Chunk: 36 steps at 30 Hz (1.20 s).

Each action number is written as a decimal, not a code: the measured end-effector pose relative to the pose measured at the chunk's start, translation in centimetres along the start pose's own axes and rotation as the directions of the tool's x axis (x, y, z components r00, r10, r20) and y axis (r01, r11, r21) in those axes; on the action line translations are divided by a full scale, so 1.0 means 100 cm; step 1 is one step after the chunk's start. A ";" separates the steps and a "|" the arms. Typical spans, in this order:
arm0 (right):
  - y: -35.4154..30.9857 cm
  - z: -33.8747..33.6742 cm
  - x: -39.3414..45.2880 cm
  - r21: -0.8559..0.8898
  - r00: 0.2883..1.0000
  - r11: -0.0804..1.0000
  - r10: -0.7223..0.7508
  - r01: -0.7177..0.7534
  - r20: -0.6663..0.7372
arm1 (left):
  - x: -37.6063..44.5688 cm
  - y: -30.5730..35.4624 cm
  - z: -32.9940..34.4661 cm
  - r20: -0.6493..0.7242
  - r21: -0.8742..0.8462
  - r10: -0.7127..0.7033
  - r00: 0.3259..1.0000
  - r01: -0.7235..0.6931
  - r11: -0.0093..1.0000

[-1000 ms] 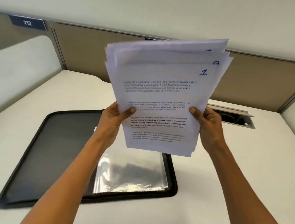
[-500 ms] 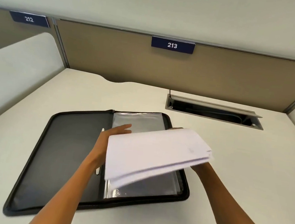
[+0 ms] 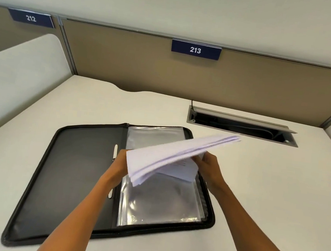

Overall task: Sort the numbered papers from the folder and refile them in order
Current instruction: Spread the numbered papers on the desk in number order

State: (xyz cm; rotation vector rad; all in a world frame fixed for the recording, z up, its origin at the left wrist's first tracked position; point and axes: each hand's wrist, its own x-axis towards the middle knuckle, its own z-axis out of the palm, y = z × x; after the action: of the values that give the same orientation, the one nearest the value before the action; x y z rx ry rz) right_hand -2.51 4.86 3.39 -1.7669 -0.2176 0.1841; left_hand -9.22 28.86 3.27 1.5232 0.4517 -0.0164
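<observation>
A black zip folder [image 3: 77, 167] lies open on the desk, its clear plastic sleeves [image 3: 158, 199] on the right half. Above the sleeves I hold a stack of white papers [image 3: 173, 153] nearly flat, tilted up toward the far right and blurred. My left hand [image 3: 120, 163] holds the stack's near left edge, mostly hidden beneath it. My right hand [image 3: 209, 167] grips the right side of the stack, fingers curled under a lower printed sheet. No numbers are readable on the papers.
The white desk [image 3: 266, 188] spreads to the right of the folder. An open cable tray [image 3: 240, 126] is sunk in the desk at the back right. A beige partition with the signs 212 [image 3: 31, 18] and 213 [image 3: 196, 50] closes the back. A white divider [image 3: 15, 75] stands at left.
The stack went from upright and facing me, sheet 1 on top, to lying nearly flat low over the folder's sleeves. Both hands came down with it.
</observation>
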 end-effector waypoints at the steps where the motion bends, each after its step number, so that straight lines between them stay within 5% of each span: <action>1: 0.002 -0.001 0.001 -0.006 1.000 1.000 -0.022 0.021 -0.019 | 0.002 0.001 -0.001 0.015 0.035 0.048 0.999 -0.049 0.998; 8: -0.011 0.000 0.009 -0.024 0.994 0.994 0.108 -0.108 -0.010 | -0.009 0.009 -0.002 0.081 0.095 0.233 0.969 -0.240 0.966; 19: 0.007 0.011 0.001 -0.001 0.972 0.972 0.234 -0.234 -0.032 | -0.025 -0.007 -0.001 -0.082 -0.275 0.005 0.997 -0.027 0.961; 22: 0.020 0.004 -0.004 -0.354 0.956 0.896 0.202 -0.268 -0.212 | -0.028 -0.018 -0.012 -0.142 -0.262 -0.060 0.988 0.021 0.965; 24: 0.032 0.003 -0.012 -0.689 0.954 0.660 0.190 -0.300 -0.233 | -0.031 -0.030 -0.020 -0.197 -0.236 -0.102 0.975 0.054 0.970; 26: 0.043 0.011 -0.019 -0.842 0.975 0.500 0.189 -0.201 -0.120 | -0.034 -0.041 -0.024 -0.223 -0.221 -0.123 0.967 0.073 0.973; 30: 0.060 0.040 -0.025 -0.789 0.936 0.598 0.181 0.140 0.303 | -0.035 -0.045 -0.025 -0.254 -0.195 -0.125 0.959 0.076 0.978; 36: 0.080 0.032 -0.038 -0.844 0.946 0.501 0.134 0.191 0.294 | -0.032 -0.033 -0.032 -0.310 -0.143 -0.112 0.944 0.071 0.987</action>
State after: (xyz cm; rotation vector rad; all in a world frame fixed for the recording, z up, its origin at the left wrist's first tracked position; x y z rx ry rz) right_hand -6.58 5.31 -5.10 -2.7629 -0.6828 0.3944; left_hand -14.01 30.83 1.12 1.3783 0.7671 0.1856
